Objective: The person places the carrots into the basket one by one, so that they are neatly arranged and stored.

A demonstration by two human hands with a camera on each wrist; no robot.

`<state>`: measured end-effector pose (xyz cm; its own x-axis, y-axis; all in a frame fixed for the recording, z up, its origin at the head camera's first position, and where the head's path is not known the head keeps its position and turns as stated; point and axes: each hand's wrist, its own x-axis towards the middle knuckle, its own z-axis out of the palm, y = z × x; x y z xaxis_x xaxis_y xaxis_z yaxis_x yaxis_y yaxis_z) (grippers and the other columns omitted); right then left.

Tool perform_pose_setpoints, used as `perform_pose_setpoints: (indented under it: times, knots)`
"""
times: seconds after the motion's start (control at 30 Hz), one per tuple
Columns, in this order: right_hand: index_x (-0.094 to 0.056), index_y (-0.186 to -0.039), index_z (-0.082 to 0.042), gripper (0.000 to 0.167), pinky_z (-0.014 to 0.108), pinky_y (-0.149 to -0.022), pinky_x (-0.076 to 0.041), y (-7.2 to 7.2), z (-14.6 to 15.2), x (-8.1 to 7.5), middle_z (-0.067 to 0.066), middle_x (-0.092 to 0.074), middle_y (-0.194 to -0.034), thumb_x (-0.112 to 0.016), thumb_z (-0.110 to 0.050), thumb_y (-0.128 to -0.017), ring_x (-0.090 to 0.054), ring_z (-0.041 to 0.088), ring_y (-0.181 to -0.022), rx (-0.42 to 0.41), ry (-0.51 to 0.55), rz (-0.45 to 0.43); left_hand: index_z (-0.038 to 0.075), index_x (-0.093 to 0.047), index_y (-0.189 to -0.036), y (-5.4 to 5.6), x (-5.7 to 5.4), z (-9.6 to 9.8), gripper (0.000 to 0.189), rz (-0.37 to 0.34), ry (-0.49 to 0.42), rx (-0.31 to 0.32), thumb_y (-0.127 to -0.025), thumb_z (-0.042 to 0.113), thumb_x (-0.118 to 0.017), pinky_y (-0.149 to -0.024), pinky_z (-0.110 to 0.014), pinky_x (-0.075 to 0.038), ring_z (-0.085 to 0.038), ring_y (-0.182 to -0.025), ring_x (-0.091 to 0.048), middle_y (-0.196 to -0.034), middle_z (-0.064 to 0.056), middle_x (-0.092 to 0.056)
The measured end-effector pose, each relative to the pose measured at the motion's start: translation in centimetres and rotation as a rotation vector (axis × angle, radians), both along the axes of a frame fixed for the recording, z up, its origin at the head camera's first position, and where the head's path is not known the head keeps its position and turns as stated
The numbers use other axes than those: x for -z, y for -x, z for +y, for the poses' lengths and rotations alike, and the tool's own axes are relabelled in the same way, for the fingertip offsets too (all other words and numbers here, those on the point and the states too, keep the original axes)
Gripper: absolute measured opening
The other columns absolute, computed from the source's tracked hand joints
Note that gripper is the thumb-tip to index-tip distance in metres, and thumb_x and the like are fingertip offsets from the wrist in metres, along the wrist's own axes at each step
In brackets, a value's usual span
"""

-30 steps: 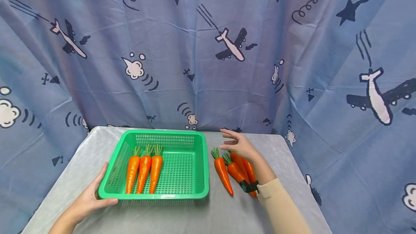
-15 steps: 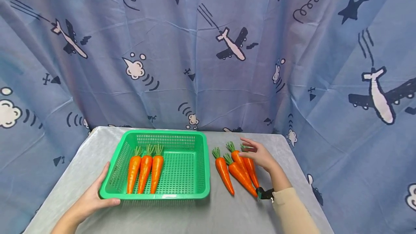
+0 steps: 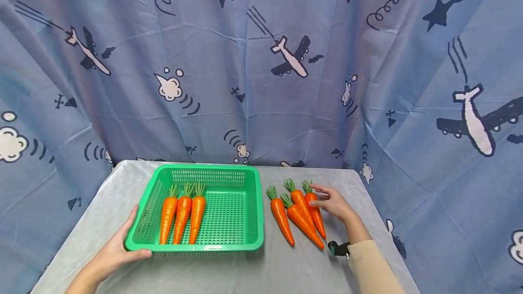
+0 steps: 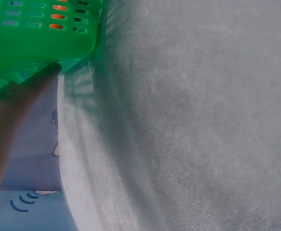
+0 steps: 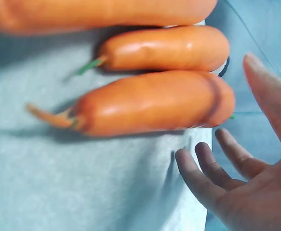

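The left hand (image 3: 112,253) spans the near left corner of the green basket (image 3: 241,247), its fingers straight along the left side and the thumb along the near side, spread wide rather than clenched. Within the basket, three inner carrots (image 3: 182,214) lie side by side, leafy ends away from the person. To the right, on the desk (image 3: 229,271), come a separate carrot (image 3: 281,219), an overlapping pair (image 3: 304,222) and the outermost carrot (image 3: 316,217). Beside that last one's thick, leafy end hovers the right hand (image 3: 337,204), fingers wide and holding nothing; the right wrist view shows a gap. The step in hand looks like a reach for this outermost carrot; the next move seems to call for closing thumb and fingers across its thick end without nudging the neighbouring pair.
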<state>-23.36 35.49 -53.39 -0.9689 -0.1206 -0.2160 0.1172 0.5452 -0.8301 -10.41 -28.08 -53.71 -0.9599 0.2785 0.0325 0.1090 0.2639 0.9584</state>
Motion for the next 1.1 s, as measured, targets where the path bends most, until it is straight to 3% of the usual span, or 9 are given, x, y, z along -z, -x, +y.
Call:
perform_pose_setpoints:
  times: [0.3, 0.47, 0.63, 0.8, 1.1]
  knots:
    - [-0.054, -0.146, -0.012, 0.065, 0.041, -0.084, -0.058, -0.3, 0.1, 1.1, 0.026, -0.047, -0.148, -0.080, -0.015, -0.087, -0.051, 0.045, -0.128, 0.006, 0.011, -0.071, 0.025, 0.009, -0.163, 0.0, -0.2, 0.0, 0.123, -0.037, 0.025, -0.009, -0.082, 0.000, -0.079, -0.088, -0.011, -0.043, 0.003, -0.112, -0.054, -0.162, -0.035, -0.001]
    - [-0.056, -0.146, -0.015, 0.067, 0.037, -0.075, -0.058, -0.3, -0.3, 1.1, 0.025, -0.047, -0.148, -0.082, -0.011, -0.084, -0.055, 0.037, -0.119, 0.001, -0.013, -0.087, 0.024, 0.008, -0.163, -0.2, -0.5, 0.1, 0.123, 0.003, 0.045, -0.010, -0.081, -0.002, -0.080, -0.087, -0.011, -0.043, 0.001, -0.109, -0.055, -0.161, -0.036, -0.006]
    - [-0.056, -0.145, -0.013, 0.067, 0.037, -0.075, -0.058, -0.2, -0.4, 0.9, 0.026, -0.048, -0.146, -0.082, -0.009, -0.083, -0.056, 0.036, -0.116, 0.016, -0.011, -0.082, 0.024, 0.007, -0.163, -0.2, -0.5, 0.0, 0.124, 0.039, 0.071, -0.017, -0.079, -0.002, -0.081, -0.086, -0.011, -0.043, 0.001, -0.107, -0.056, -0.159, -0.037, -0.011]
    - [-0.051, -0.149, -0.010, 0.069, 0.039, -0.079, -0.059, -0.3, -0.2, 0.3, 0.030, -0.044, -0.147, -0.080, -0.010, -0.086, -0.056, 0.041, -0.120, 0.014, 0.042, -0.055, 0.024, 0.007, -0.163, -0.1, -0.6, 0.1, 0.123, 0.027, 0.080, -0.026, -0.080, 0.000, -0.081, -0.087, -0.010, -0.042, 0.002, -0.109, -0.055, -0.160, -0.036, -0.010]
    - [-0.044, -0.153, -0.010, 0.074, 0.043, -0.083, -0.059, -0.2, -0.6, -1.1, 0.032, -0.034, -0.153, -0.079, -0.016, -0.089, -0.064, 0.036, -0.113, 0.003, 0.163, -0.022, 0.021, 0.008, -0.163, -0.3, -0.7, 0.0, 0.123, 0.013, 0.071, -0.017, -0.081, 0.000, -0.081, -0.086, -0.011, -0.043, -0.001, -0.106, -0.057, -0.160, -0.037, -0.009]
